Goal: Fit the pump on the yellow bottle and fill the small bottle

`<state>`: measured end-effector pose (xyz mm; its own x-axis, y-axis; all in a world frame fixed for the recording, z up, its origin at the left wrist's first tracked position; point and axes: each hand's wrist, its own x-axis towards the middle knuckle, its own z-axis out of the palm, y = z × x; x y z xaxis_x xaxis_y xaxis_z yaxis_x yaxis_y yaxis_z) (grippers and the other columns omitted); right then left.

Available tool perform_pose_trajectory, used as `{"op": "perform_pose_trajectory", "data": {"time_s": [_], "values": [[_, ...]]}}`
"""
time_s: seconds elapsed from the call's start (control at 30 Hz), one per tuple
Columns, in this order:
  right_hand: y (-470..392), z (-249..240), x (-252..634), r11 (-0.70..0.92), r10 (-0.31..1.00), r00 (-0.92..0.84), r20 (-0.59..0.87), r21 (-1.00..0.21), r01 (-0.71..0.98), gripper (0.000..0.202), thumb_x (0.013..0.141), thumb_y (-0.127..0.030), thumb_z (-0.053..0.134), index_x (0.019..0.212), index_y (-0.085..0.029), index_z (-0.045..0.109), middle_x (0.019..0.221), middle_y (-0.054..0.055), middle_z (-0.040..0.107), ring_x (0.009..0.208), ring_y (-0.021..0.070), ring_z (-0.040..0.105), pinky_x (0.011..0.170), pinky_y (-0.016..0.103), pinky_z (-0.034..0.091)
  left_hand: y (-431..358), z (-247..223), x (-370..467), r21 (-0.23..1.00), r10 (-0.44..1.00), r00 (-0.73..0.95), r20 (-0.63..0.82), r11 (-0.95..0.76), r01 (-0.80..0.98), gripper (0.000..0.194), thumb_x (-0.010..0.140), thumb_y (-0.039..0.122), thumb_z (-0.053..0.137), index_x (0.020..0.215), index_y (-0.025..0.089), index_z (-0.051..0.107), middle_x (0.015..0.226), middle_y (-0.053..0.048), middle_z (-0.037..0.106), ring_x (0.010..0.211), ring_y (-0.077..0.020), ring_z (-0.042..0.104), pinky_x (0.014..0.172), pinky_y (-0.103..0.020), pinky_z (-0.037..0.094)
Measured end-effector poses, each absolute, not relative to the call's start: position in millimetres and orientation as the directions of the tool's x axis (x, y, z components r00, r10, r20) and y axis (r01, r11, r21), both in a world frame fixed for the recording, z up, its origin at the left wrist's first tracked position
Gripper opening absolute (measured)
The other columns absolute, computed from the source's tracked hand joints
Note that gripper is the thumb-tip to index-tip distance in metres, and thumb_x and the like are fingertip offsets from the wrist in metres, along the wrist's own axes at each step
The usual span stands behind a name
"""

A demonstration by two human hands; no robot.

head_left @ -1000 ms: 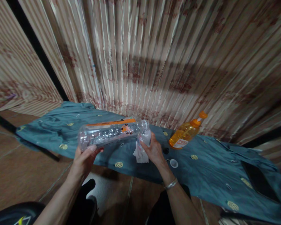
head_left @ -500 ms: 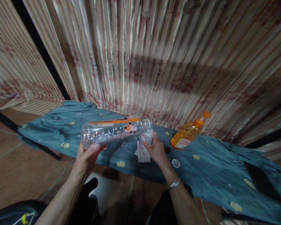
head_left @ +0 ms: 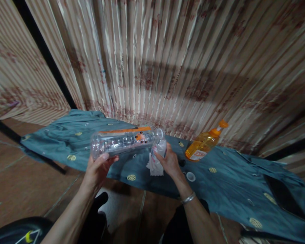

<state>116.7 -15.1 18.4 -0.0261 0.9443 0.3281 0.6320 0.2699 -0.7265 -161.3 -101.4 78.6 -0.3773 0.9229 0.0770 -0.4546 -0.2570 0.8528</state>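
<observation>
My left hand (head_left: 98,171) holds the base end of a large clear bottle (head_left: 124,141) with an orange label. The bottle lies almost level, its open mouth pointing right. My right hand (head_left: 169,161) grips a small clear bottle (head_left: 159,147) upright, and the large bottle's mouth is right at its top. Whether the two mouths touch is too small to tell. Beneath the small bottle, a crumpled white tissue (head_left: 156,168) lies on the cloth. A pump bottle of orange liquid (head_left: 199,147) stands to the right of my right hand.
A teal patterned cloth (head_left: 231,176) covers the long surface. On it are a small black cap (head_left: 182,163), a round translucent lid (head_left: 190,176) and a dark phone-like slab (head_left: 284,196) at right. Striped curtains (head_left: 152,67) hang behind, with black poles (head_left: 45,54) at the sides.
My left hand and the base end of the large bottle have shifted slightly to the right. My right hand and the small bottle have hardly moved.
</observation>
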Motion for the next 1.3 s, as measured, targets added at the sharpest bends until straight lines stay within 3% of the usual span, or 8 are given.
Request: {"op": "perform_pose_trajectory", "data": {"time_s": [0.67, 0.9, 1.13, 1.3], "values": [[-14.8, 18.7, 117.0, 0.287, 0.939, -0.035, 0.342, -0.726, 0.625, 0.056, 0.096, -0.038, 0.074, 0.145, -0.016, 0.059, 0.123, 0.016, 0.084, 0.114, 0.0361, 0.083, 0.097, 0.046, 0.067, -103.4, 81.6, -160.2, 0.880, 0.911, -0.396, 0.119, -0.281, -0.382, 0.077, 0.060, 0.044, 0.105, 0.129, 0.027, 0.075, 0.095, -0.004, 0.081, 0.075, -0.0241, 0.076, 0.069, -0.037, 0.067], [-14.6, 19.7, 116.9, 0.270, 0.946, -0.036, 0.321, -0.725, 0.633, 0.056, 0.096, -0.037, 0.074, 0.146, -0.017, 0.058, 0.126, 0.017, 0.084, 0.117, 0.0368, 0.083, 0.097, 0.047, 0.066, -109.7, 91.0, -150.8, 0.886, 0.885, -0.446, 0.132, -0.307, -0.346, 0.080, 0.057, 0.042, 0.104, 0.130, 0.028, 0.074, 0.097, -0.004, 0.080, 0.074, -0.0241, 0.072, 0.063, -0.034, 0.061], [-13.9, 17.5, 117.5, 0.276, 0.942, -0.030, 0.333, -0.724, 0.632, 0.058, 0.096, -0.039, 0.075, 0.148, -0.018, 0.058, 0.127, 0.016, 0.084, 0.118, 0.0366, 0.083, 0.100, 0.048, 0.066, -110.3, 92.6, -147.2, 0.899, 0.882, -0.451, 0.132, -0.299, -0.321, 0.067, 0.054, 0.035, 0.105, 0.112, 0.024, 0.075, 0.093, -0.003, 0.077, 0.076, -0.0233, 0.070, 0.067, -0.036, 0.057], [-13.1, 15.4, 117.9, 0.285, 0.937, -0.021, 0.350, -0.727, 0.625, 0.057, 0.097, -0.041, 0.075, 0.148, -0.019, 0.060, 0.123, 0.014, 0.085, 0.113, 0.0350, 0.083, 0.097, 0.047, 0.067, -110.6, 93.5, -146.2, 0.894, 0.867, -0.485, 0.116, -0.304, -0.330, 0.084, 0.051, 0.033, 0.105, 0.128, 0.026, 0.073, 0.089, -0.001, 0.077, 0.072, -0.0200, 0.070, 0.065, -0.032, 0.056]]}}
